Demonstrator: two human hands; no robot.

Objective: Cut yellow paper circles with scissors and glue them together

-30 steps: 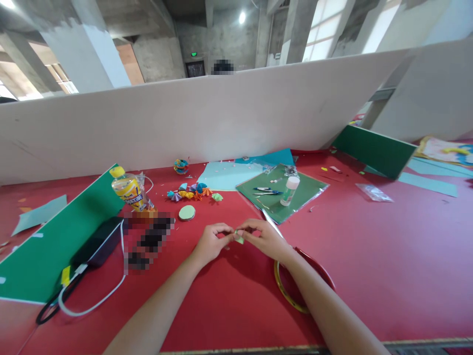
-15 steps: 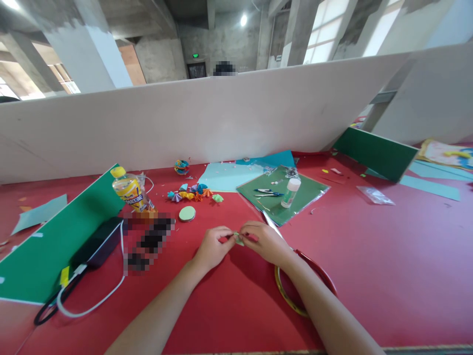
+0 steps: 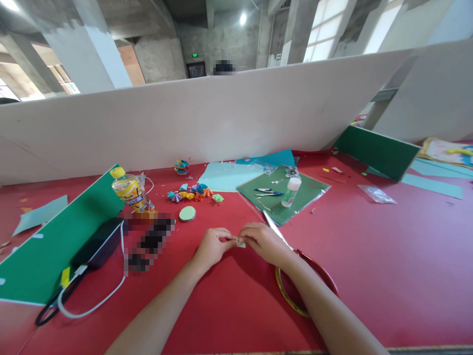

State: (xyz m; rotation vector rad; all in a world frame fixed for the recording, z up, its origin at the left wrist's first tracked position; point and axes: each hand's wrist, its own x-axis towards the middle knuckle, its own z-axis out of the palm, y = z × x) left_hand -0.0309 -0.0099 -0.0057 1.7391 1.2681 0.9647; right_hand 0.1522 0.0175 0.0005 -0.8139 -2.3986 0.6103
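Between my fingertips is a small piece of pale green paper [image 3: 241, 244], mostly covered by the fingers. My left hand [image 3: 217, 246] pinches its left side with thumb and forefinger. My right hand [image 3: 263, 241] pinches it from the other side, fingertips touching those of the left. Under my right wrist lies a large pair of scissors [image 3: 318, 268] with red and yellow handles, its blades pointing away from me. A stack of round pale green paper discs [image 3: 187, 213] rests left of my hands. Behind it sit several folded colourful paper pieces [image 3: 192, 193].
A green mat [image 3: 271, 209] carries a glue bottle [image 3: 291, 192] and a pair of compasses [image 3: 269, 193]. At left stand a drink bottle [image 3: 133, 191], a black power bank [image 3: 98, 244] with a white cable, and a green board [image 3: 62, 246]. A white partition [image 3: 221, 118] closes the back.
The paper has turned slightly between my fingers, and its lower edge now shows more. My fingers have shifted a little around it; the other things lie as before.
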